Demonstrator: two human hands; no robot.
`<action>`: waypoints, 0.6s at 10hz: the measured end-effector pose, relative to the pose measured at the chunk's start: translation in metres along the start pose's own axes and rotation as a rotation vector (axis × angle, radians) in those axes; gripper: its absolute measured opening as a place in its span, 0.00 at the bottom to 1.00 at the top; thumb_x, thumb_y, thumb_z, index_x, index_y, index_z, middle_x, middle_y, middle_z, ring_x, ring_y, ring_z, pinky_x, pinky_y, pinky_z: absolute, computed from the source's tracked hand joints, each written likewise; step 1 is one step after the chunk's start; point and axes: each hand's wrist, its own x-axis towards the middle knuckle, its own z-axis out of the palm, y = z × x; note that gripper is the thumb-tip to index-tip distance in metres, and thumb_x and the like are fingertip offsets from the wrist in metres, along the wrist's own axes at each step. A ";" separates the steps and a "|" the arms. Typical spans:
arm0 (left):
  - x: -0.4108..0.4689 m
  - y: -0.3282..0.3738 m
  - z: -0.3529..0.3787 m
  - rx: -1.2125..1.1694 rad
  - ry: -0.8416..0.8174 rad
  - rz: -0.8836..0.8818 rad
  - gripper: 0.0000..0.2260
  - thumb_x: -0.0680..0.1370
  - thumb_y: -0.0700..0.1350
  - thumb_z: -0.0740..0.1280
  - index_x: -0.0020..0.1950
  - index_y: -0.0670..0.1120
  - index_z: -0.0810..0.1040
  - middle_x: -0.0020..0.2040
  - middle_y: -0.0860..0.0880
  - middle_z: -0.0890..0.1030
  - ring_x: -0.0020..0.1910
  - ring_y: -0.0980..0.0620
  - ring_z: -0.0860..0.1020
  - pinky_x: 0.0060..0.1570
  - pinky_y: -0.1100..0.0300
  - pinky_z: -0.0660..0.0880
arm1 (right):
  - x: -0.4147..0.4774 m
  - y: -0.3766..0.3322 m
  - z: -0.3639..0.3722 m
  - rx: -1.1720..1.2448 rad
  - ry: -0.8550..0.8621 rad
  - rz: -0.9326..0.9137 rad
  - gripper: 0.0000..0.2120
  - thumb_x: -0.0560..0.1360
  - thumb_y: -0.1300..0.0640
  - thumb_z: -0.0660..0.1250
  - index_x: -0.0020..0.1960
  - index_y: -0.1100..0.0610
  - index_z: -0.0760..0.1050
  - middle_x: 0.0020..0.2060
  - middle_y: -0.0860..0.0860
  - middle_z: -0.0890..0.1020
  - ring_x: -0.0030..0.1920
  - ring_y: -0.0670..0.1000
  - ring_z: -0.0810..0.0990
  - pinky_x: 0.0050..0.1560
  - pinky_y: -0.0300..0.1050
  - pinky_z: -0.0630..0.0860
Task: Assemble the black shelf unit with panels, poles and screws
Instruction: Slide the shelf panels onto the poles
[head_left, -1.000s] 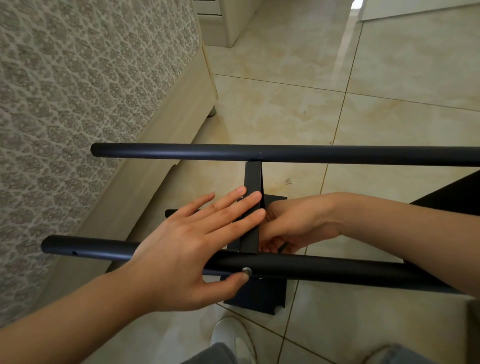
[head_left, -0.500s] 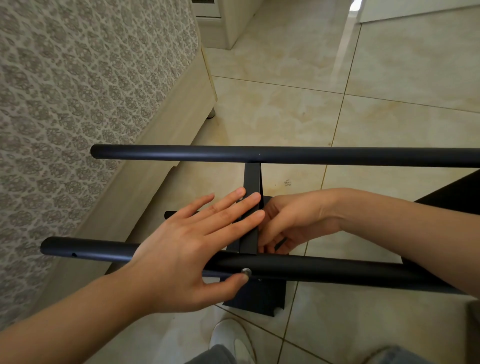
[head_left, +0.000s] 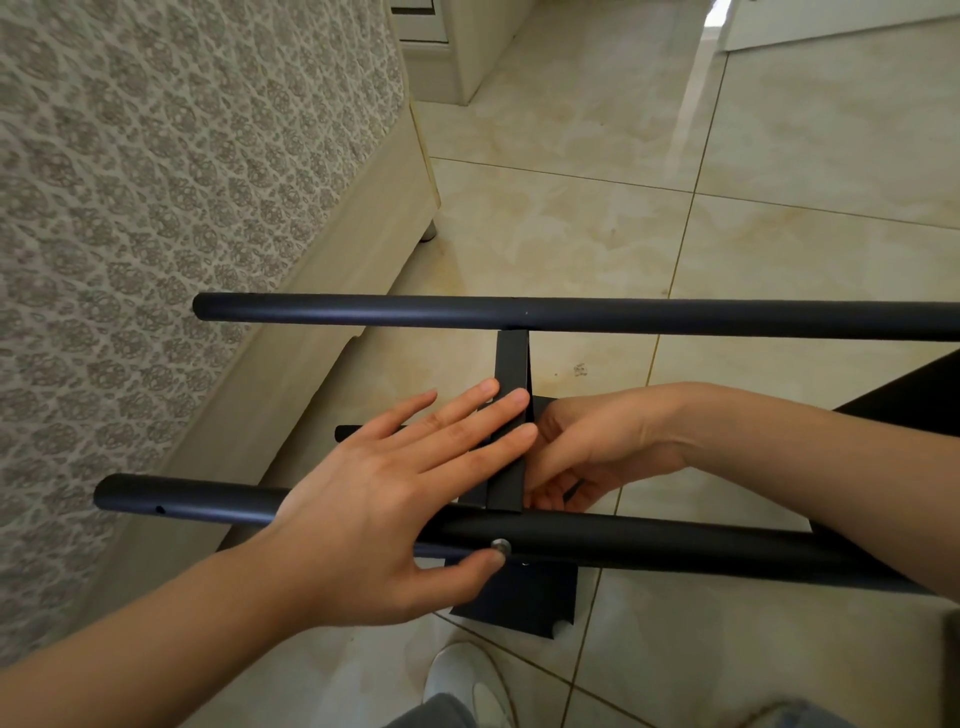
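Two long black poles lie level across the view, the far pole (head_left: 623, 317) above the near pole (head_left: 675, 545). The thin edge of a black panel (head_left: 511, 358) spans the gap between them and continues below the near pole. My left hand (head_left: 395, 499) lies flat with straight fingers on that panel edge, and its thumb tip touches a silver screw (head_left: 500, 545) set in the near pole. My right hand (head_left: 597, 447) is on the right side of the panel with curled fingers. A thin dark tool (head_left: 574, 488) shows between them.
A patterned mattress (head_left: 182, 182) on a pale wooden bed frame (head_left: 363, 270) fills the left side. Glossy beige floor tiles (head_left: 727, 208) spread beyond the poles. Another black panel (head_left: 909, 400) shows at the right edge. A white shoe (head_left: 462, 675) is near the bottom. A third pole end (head_left: 358, 431) sits lower down.
My right hand has shifted slightly upward beside the panel. My left hand, the poles and the panel have stayed in place.
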 end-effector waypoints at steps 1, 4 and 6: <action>0.000 0.000 0.000 -0.001 0.002 0.001 0.33 0.77 0.60 0.65 0.80 0.51 0.63 0.81 0.53 0.58 0.80 0.54 0.55 0.74 0.43 0.64 | 0.001 0.000 0.001 -0.033 0.026 0.019 0.07 0.76 0.54 0.69 0.44 0.55 0.83 0.39 0.52 0.82 0.39 0.48 0.79 0.48 0.44 0.75; 0.000 0.000 0.000 -0.008 0.009 0.000 0.33 0.77 0.60 0.65 0.80 0.50 0.63 0.81 0.52 0.59 0.80 0.53 0.55 0.74 0.43 0.64 | 0.001 -0.002 0.003 -0.043 0.033 0.035 0.08 0.77 0.54 0.67 0.45 0.56 0.83 0.39 0.52 0.81 0.39 0.49 0.78 0.48 0.43 0.74; 0.000 0.000 0.000 -0.007 0.013 0.001 0.33 0.77 0.60 0.65 0.79 0.50 0.63 0.81 0.52 0.59 0.80 0.53 0.55 0.74 0.43 0.64 | -0.002 -0.002 0.001 0.016 -0.015 -0.012 0.05 0.77 0.58 0.68 0.46 0.56 0.82 0.40 0.52 0.83 0.40 0.47 0.79 0.50 0.44 0.75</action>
